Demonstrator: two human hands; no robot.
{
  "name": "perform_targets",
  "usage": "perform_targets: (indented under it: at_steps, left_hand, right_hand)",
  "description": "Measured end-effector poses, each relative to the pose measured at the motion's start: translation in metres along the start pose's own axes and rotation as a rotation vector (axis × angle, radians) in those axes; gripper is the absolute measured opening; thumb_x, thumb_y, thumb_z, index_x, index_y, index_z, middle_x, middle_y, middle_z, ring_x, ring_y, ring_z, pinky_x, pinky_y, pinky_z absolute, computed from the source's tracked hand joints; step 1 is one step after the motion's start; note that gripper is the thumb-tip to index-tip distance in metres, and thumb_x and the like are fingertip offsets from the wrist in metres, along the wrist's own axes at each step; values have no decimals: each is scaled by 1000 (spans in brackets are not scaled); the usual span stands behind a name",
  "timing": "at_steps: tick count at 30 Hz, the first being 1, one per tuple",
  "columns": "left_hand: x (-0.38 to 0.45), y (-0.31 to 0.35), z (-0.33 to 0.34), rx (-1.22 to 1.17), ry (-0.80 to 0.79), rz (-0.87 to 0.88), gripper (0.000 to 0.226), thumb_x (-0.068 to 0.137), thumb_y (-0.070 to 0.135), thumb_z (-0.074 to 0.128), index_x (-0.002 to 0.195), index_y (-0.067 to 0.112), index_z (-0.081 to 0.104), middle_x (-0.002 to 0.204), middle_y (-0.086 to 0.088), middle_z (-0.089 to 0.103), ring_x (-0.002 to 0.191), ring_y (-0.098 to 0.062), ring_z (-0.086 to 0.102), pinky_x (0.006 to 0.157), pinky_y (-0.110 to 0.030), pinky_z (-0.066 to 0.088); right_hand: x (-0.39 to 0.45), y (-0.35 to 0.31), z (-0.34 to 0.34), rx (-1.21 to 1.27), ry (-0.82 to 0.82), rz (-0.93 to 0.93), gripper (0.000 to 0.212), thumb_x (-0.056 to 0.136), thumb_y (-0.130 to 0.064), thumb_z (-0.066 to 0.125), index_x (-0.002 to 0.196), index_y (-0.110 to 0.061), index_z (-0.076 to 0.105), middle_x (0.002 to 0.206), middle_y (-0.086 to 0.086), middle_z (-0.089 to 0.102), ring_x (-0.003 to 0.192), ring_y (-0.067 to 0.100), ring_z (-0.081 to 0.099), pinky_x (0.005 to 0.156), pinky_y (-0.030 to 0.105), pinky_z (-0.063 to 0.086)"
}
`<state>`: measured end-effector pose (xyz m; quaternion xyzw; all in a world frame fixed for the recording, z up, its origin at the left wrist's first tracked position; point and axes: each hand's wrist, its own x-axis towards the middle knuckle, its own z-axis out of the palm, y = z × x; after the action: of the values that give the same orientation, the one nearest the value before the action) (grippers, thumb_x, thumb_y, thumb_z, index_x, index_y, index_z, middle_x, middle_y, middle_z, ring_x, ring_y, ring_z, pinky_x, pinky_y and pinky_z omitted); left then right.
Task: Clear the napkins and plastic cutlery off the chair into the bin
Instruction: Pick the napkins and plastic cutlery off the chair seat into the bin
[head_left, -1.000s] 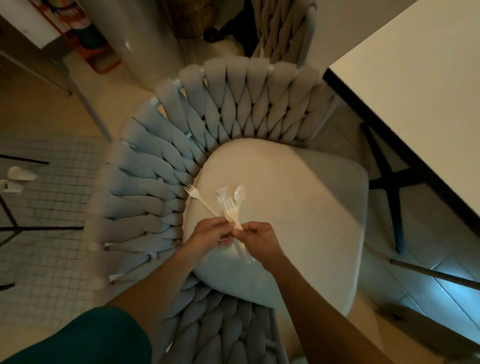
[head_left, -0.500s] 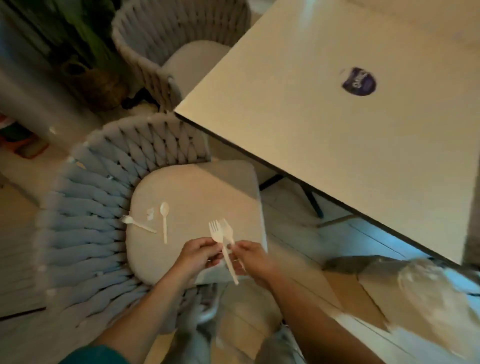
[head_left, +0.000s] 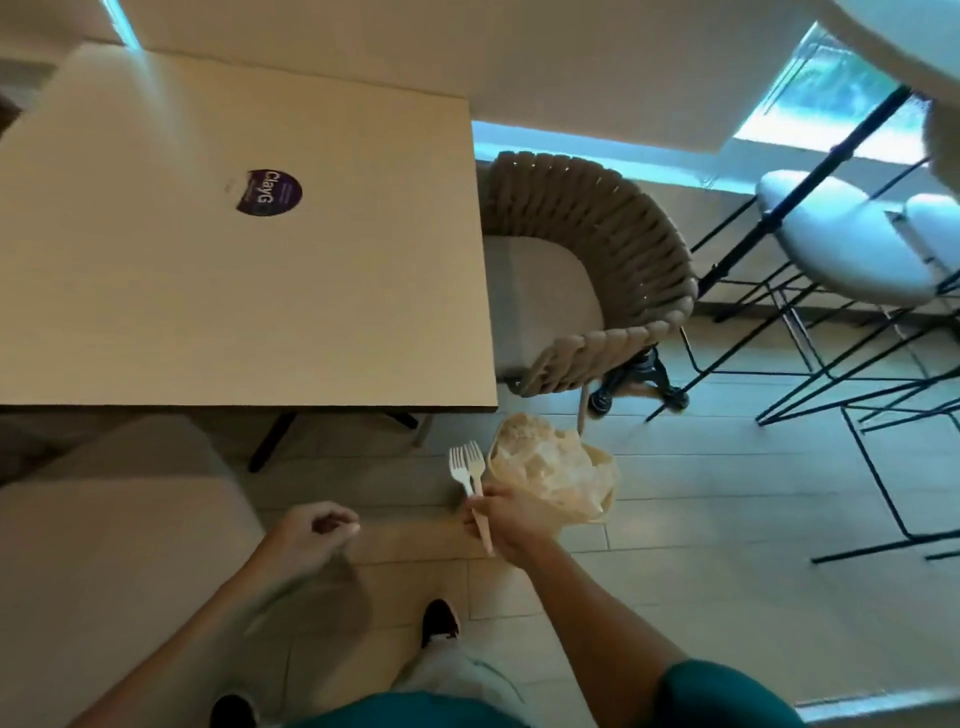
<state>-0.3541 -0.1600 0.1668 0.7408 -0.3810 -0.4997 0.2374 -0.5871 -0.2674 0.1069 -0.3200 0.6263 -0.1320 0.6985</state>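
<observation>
Right hand pinches two forks by the handles, tines up toward twelve o'clock, with the bin just beside at two o'clock. Left hand hangs loosely curled, empty, farther off.

The two plastic forks are white, with one handle showing a pale tan tint. The bin just right of them is lined in crinkled, translucent cream plastic. The table at far left is plain pale beige and carries a round dark purple sticker with white lettering. The chair to the right has a tan-brown braided rope weave and a light grey cushion. The floor has pale cream tiles. The sleeve at near right is teal green, the shoe black.
</observation>
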Motion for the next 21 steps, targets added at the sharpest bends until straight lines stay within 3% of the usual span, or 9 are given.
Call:
perform_targets:
  at_steps: [4,8,11,13,15,18,21]
  left_hand:
    - [25,30,22,49,-41,18,12,85,14,68,82,25,68,81,-2,68,78,-21,64,68,-26,47]
    - [45,55,44,78,-40,41,12,84,13,69,81,25,69,81,-2,69,76,-18,62,68,-27,49]
    - [55,71,60,82,-68,39,6,86,17,67,89,21,69,87,-3,68,79,-17,63,70,-26,49]
    - [59,80,68,113,-85,42,8,88,20,65,94,21,68,88,-1,67,81,-16,63,70,-25,47]
    - [64,88,76,133,-81,43,8,88,22,65,95,22,68,88,0,67,81,-16,62,69,-24,46]
    - [69,93,80,132,-69,36,6,87,20,66,92,22,68,87,-1,67,80,-15,62,70,-24,47]
    - [71,93,78,126,-62,22,7,87,20,66,93,20,69,89,-3,68,83,-18,63,76,-31,50]
  right_hand:
    - [13,-14,-78,-113,208,1,19,85,5,57,102,0,63,76,13,60,61,18,58,48,23,49]
    - [38,-24,-134,-250,274,-1,19,83,6,55,98,-3,64,75,11,59,60,19,56,48,26,45]
    - [61,-31,-163,-447,320,-26,20,82,-1,55,97,-8,66,79,6,62,72,22,62,60,32,51]
    - [74,-36,-174,-549,353,-63,21,80,-1,56,95,-10,69,82,3,66,83,23,66,76,36,57]
    - [85,-37,-180,-652,342,-73,28,81,-3,58,105,-8,71,96,4,70,92,22,67,87,37,55]
    - [93,-35,-177,-746,313,-100,37,85,-5,60,122,-7,63,118,7,65,103,21,63,86,23,49]
    - [101,-27,-172,-837,293,-141,42,87,-4,55,129,-6,55,124,11,61,109,23,60,87,25,47]
